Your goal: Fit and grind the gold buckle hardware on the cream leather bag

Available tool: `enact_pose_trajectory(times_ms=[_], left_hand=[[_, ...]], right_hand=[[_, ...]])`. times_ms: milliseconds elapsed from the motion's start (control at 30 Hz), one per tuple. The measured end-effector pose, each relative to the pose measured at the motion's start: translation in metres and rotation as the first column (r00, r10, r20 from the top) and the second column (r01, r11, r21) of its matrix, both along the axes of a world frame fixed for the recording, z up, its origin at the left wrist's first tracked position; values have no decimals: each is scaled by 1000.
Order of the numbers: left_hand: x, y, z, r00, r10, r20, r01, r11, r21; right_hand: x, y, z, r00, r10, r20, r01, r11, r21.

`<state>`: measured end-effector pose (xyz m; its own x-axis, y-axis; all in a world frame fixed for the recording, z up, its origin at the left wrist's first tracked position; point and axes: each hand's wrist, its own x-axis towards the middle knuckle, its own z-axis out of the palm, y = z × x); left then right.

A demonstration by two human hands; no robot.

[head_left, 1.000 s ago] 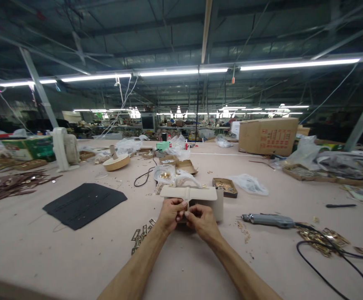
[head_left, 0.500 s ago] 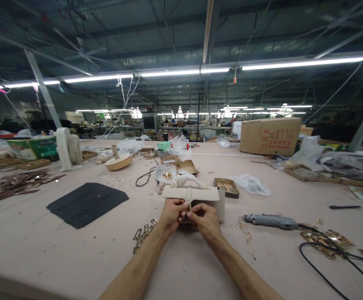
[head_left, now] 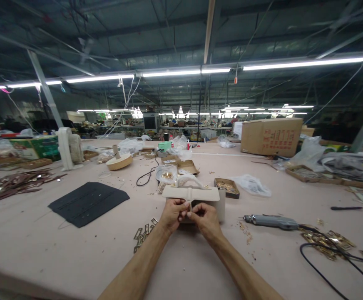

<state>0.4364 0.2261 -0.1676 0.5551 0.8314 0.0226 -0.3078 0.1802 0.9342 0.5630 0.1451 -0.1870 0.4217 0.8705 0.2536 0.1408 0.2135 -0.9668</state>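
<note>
A cream handbag (head_left: 205, 195) with a flap and a top handle stands on the table in front of me. Both hands meet at the middle of its front, where a narrow strap (head_left: 190, 196) runs down over the flap. My left hand (head_left: 174, 213) pinches the strap's lower end between thumb and fingers. Close beside it, my right hand (head_left: 205, 217) is closed in a pinch at the same spot; what lies between its fingertips is too small to make out. The fingers hide the strap's tip and part of the bag's front.
A grey electric screwdriver (head_left: 270, 221) lies at the right, its black cable near gold metal plates (head_left: 328, 245). Metal frames (head_left: 144, 234) lie by my left forearm. Behind the bag are a small box of hardware (head_left: 227, 187) and plastic bags. A black sheet (head_left: 89, 203) lies left.
The view has shifted very slightly. Both hands stay in a pinch at the strap, with no clear movement of the bag.
</note>
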Motion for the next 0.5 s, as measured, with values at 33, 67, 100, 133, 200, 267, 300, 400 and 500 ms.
enact_pose_trajectory(times_ms=[33,67,100,133,200,267,300,400,500], left_hand=[[0,0,0,1000,2,0,-2,1000,1],[0,0,0,1000,1,-1,-1,1000,1],[0,0,0,1000,0,-1,0,1000,1],[0,0,-1,1000,-1,-1,1,1000,1],[0,0,-1,1000,-5,1,5,1000,2],[0,1,-1,1000,-11,0,11,1000,6],[1,1,-1,1000,-15,1,15,1000,7],[0,2,-2,1000,-17,9,17,1000,9],[-1,2,-2,1000,-11,19,11,1000,17]], right_hand=[[0,0,0,1000,16,1,-16,1000,-6],[1,0,-1,999,34,-1,-34,999,-17],[2,0,-1,999,52,-6,-52,998,-30],[3,1,-1,998,66,-12,-67,997,-40],[6,2,-2,997,75,-22,-76,996,-50],[8,3,-2,998,66,-21,-67,996,-53],[8,3,-2,998,57,-14,-57,997,-54],[5,2,-1,1000,16,8,-15,999,-39],[1,-1,1,999,39,-1,-39,999,-22]])
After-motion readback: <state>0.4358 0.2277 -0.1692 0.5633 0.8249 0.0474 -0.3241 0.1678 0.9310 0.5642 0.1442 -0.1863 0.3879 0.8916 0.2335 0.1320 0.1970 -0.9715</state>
